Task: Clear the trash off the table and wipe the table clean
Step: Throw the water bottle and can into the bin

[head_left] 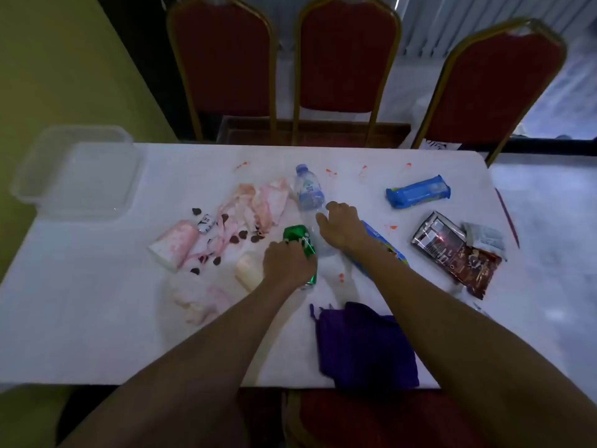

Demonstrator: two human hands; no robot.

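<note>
Where a yellow-green wall [55, 76] closes the left side, a white rectangular table [80, 318] fills the view, smooth-topped and marked with small red spots [329, 172].

- Chairs [345, 56]: three, red padded backs, gold metal frames, ranged along the far edge.
- Container [74, 176]: clear plastic, rectangular, rounded corners, at the far left corner, overhanging the edge.
- Cloth [361, 347]: dark purple, crumpled, at the near edge between the two forearms.
- Snack bag [452, 253]: dark, glossy, flattened, at right.
- Tissues [258, 205]: thin, crumpled, pink-stained, left of centre.
- Bottle [308, 189]: clear plastic, blue label and cap, lying at centre with the cap toward the chairs. Right hand [339, 224] lies over its lower body, fingers curled down around it.
- Packet [418, 191]: blue, oblong, far right.
- Wrapper [378, 236]: blue, partly hidden under the right forearm.
- Cup [176, 244]: paper, pink-smeared, on its side at left.
- Can [298, 240]: green metal, shiny, lying just beside the bottle. Left hand [287, 263] grips its near end, fingers wrapped over the top.
</note>
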